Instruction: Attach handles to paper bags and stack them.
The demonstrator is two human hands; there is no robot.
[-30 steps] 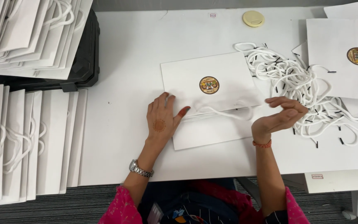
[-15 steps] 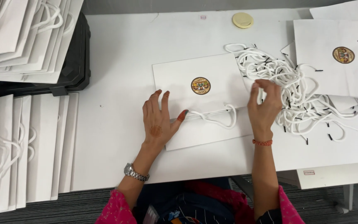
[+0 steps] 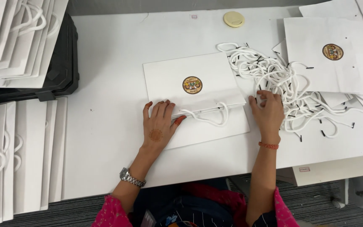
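At the left edge of the tabletop [image 3: 106,159] lie rows of flat white paper bags [image 3: 17,155], overlapping like tiles, their cord handles showing. Behind them, at the far left corner, more such bags are piled on a black plastic crate [image 3: 61,71].

Near the middle of the front edge lies a folded white paper bag [image 3: 190,80], smooth and matte, with a round brown and gold sticker [image 3: 192,85] on its face. A soft white cord handle [image 3: 209,117] loops out from under its upper layer. The left hand [image 3: 159,126] lies flat on the lower left part of this bag, fingers spread and pressing the paper down; it grips nothing. A metal watch [image 3: 131,178] sits on that wrist.

The right hand [image 3: 269,113] rests just beside the right edge of the bag, its fingers curled onto the near strands of a tangled heap of white cords [image 3: 274,75] with black tips. I cannot tell if it really pinches one cord.

Toward the right edge lies a stack of flat bags [image 3: 337,67] with the same sticker. At the far edge sits a small round cream lid [image 3: 234,19].
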